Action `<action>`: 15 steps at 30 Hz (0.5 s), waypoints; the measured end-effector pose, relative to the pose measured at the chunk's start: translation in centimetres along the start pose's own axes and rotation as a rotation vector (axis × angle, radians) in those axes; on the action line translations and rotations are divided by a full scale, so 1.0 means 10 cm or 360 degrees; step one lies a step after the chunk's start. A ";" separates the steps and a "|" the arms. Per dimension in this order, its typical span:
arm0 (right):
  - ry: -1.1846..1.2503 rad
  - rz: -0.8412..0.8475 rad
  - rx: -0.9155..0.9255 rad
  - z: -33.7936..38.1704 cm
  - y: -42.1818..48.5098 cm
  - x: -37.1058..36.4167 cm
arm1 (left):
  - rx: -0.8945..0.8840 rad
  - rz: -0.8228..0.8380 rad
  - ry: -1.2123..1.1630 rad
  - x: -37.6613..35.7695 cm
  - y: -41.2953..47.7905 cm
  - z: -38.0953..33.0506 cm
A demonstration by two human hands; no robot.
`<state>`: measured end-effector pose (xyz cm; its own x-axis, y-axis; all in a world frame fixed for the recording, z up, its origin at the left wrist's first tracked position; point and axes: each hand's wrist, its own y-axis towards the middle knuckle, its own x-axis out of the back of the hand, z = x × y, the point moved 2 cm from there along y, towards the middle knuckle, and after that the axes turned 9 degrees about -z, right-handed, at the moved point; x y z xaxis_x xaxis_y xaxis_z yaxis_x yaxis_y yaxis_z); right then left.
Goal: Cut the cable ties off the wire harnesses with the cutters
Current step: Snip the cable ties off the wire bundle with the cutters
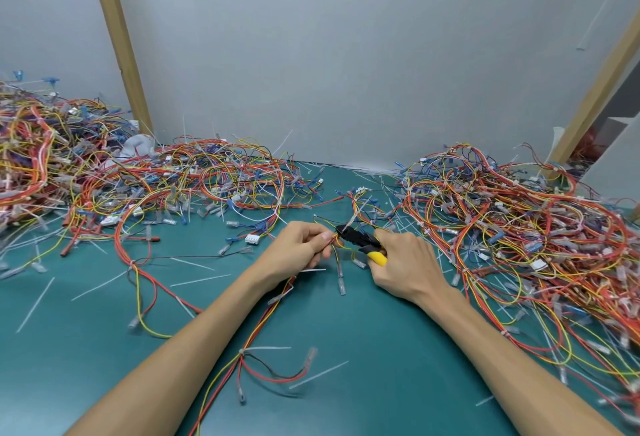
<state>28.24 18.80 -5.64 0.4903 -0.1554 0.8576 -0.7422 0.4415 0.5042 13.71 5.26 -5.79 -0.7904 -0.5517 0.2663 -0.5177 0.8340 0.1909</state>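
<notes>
Both hands meet at the middle of the green bench (104, 349). The left hand (298, 248) is curled, thumb pressed on top, pinching a bundle of the wire harness (258, 326), whose red, orange and yellow wires trail back under the forearm towards the bottom edge. The right hand (405, 262) is wrapped round the cutters (362, 241). Only a stub of the yellow handle shows past the fingers; the rest of the grip is hidden in the palm.

The black head points left at the bundle just beside the left thumb, where a pale cable tie (351, 219) sticks up. Whether the blades sit round the tie or are merely next to it is too small and tangled to make out.

A second tie (241, 351) binds the same harness lower down, near the forearm. Loose cut ties (201, 278) lie scattered on the bench.

A heap of harnesses on the left (52, 158) runs off the frame edge. The heap on the right (519, 228) is also cut off, and blurred towards the corner. Two wooden posts (117, 37) lean against the grey wall behind.
</notes>
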 end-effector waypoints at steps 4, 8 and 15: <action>0.0006 0.0000 0.0004 -0.02 0.01 -0.02 | 0.0009 0.0003 0.0015 0.00 0.02 0.03; 0.0037 -0.0139 -0.0037 -0.02 -0.01 -0.03 | -0.0013 -0.0008 -0.0049 -0.01 0.03 0.06; -0.0072 -0.0524 -0.0240 -0.08 -0.01 -0.02 | 0.0018 -0.0007 -0.0251 -0.04 0.06 0.09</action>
<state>28.62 19.50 -5.98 0.6685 -0.3486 0.6570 -0.4703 0.4862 0.7365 13.44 6.03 -6.64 -0.8293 -0.5471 0.1134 -0.5242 0.8321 0.1810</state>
